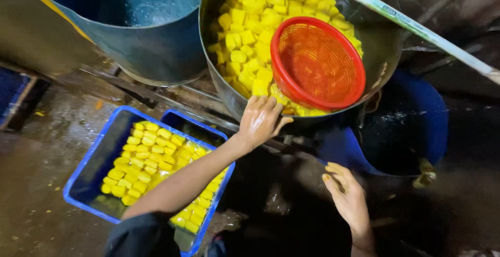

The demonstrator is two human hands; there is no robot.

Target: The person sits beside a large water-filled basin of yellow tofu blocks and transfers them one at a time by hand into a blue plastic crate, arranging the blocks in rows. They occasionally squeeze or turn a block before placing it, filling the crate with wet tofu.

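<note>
Left hand [260, 119] resting on the near rim of a large metal pot [383, 43], fingers spread over the edge at about 6 o'clock of the pot's mouth, fingertips touching or just short of the nearest yellow cubes [245, 33]. Grip released: palm down, nothing clasped. Inside the pot, a dense layer of yellow cubes floating in liquid, filling the side from 7 to 1 o'clock. Lying tilted on top of them, toward 4 o'clock of the pot, a red plastic mesh basket [317, 61], its mouth turned to the camera, apparently without cubes inside, its lower rim just beside the left hand's fingers.

Right hand [346, 194] lower in view, at 5 o'clock from the pot, well apart from it. Grip likewise released: open, fingers loosely curved, holding nothing, hanging over dark wet floor.

At 8 o'clock from the pot, a blue plastic crate [86, 176] on the floor, loaded with rows of the same yellow cubes, partly crossed by the left forearm. At 10 o'clock, a big blue drum [151, 48] holding water. At 4 o'clock, tucked under the pot's edge, a blue bucket [435, 119] with a dark inside. Running slantwise over the pot's upper right rim, a pale pipe [416, 25].
</note>
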